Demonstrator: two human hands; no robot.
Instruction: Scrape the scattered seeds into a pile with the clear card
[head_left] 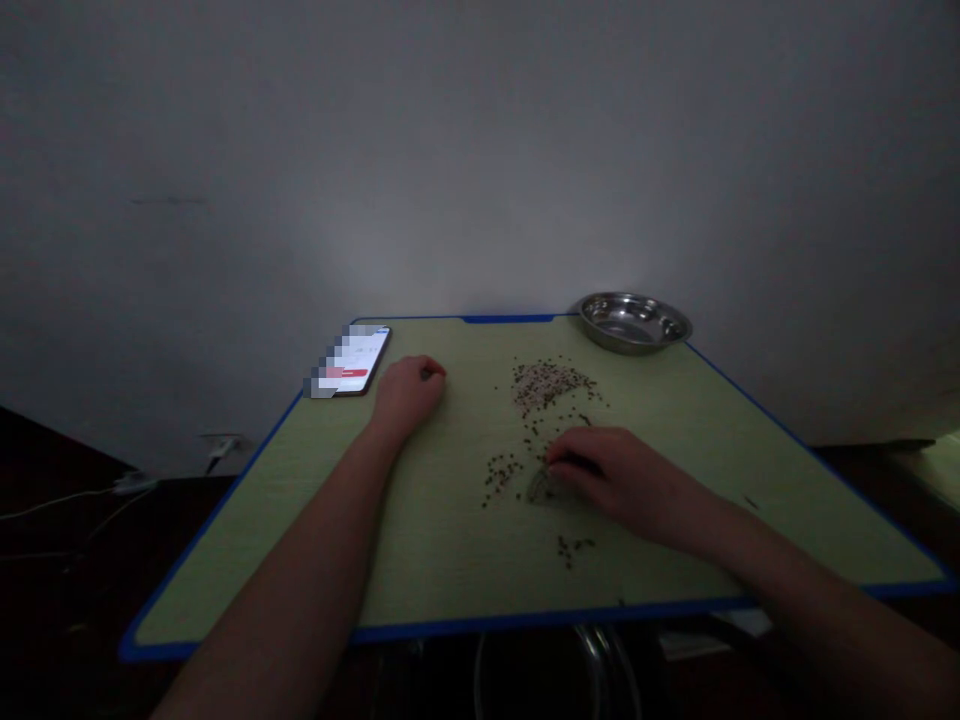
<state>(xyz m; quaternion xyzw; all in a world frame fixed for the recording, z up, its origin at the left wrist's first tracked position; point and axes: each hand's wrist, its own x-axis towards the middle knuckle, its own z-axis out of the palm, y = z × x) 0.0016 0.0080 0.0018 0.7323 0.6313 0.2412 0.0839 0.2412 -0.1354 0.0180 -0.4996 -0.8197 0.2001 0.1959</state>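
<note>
A pile of small mixed pale and dark grains or beans [551, 385] lies on the table, right of its middle. Nearer to me are a loose scatter of dark grains [501, 475] and a smaller cluster [571, 548]. My right hand [611, 468] is low over the table between these groups, thumb and fingers pinched together at the grains; whatever they grip is too small to name. On the left, my left hand [411, 390] rests on the table with curled fingers, and what is inside them is hidden. It lies beside a phone [360, 360] with a lit screen.
A shiny metal bowl [634, 322] stands at the table's far right corner. The pale green table [442, 560] has a blue rim and stands close to a grey wall [480, 150]. White cables and a plug [221, 448] are at the left. Round metal tubing [600, 665] shows below the front edge.
</note>
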